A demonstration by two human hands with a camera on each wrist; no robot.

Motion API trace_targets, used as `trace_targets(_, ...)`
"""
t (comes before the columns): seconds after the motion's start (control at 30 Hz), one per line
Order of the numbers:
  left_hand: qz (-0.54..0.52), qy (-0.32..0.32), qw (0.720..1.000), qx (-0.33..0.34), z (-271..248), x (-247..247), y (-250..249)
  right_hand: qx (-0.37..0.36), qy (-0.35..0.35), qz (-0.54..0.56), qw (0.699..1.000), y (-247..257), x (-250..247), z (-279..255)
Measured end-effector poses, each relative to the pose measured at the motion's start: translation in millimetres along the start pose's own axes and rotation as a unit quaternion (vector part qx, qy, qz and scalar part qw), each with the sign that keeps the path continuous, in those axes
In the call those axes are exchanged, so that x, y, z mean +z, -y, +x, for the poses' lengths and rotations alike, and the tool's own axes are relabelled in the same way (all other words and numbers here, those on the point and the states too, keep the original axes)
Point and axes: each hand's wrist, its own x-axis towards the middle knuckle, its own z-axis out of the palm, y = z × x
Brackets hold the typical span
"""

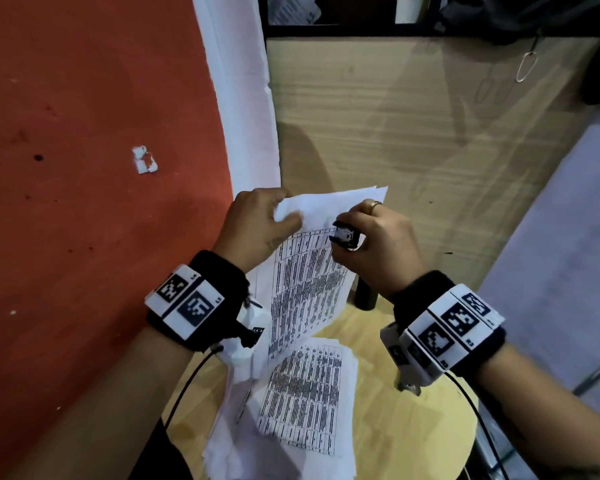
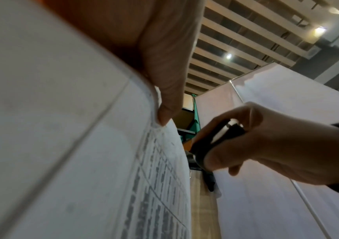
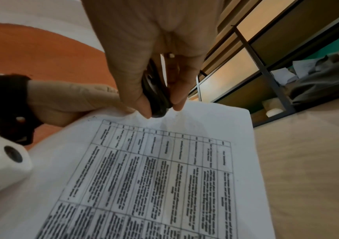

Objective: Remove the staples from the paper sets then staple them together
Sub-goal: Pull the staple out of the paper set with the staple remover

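The left hand (image 1: 257,223) pinches the upper left corner of a printed paper set (image 1: 309,271), thumb on the front face and fingers behind it, lifting it off the round wooden counter (image 1: 413,427). The set's long axis runs from that raised top edge, which points away from the person toward the wooden cabinet panel (image 1: 430,133), down to its lower edge hanging toward the counter. The right hand (image 1: 381,240) has its fingers curled around a small black staple remover (image 1: 343,235), held at the set's top margin with its working end pointing down at the page near the pinched corner.

More printed sheets (image 1: 305,393) lie flat on the counter below the lifted set, their long axis running roughly toward the person.

The head view alone shows those lower sheets, both wristbands and the red wall (image 1: 84,168) to the left. The left wrist view shows the set edge-on, with the thumb (image 2: 164,90) pressing its corner, and the staple remover (image 2: 211,145) seen from the side, just apart from the sheet. The right wrist view shows thumb and fingers (image 3: 176,90) squeezing the remover (image 3: 158,100) right above the table's header row; whether it touches a staple cannot be told.
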Motion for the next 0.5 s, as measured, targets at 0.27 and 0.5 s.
trace_targets(0.27,-0.004,0.054,0.998,-0.033,6.6,1.1,19.3,0.079,0.135,-0.006,0.988,-23.6,18.9,-3.6)
trace_targets(0.5,-0.03,0.104,0.992,-0.061,12.9,-0.1,35.2,0.096,0.187,0.06,0.976,-33.0,8.5,15.7)
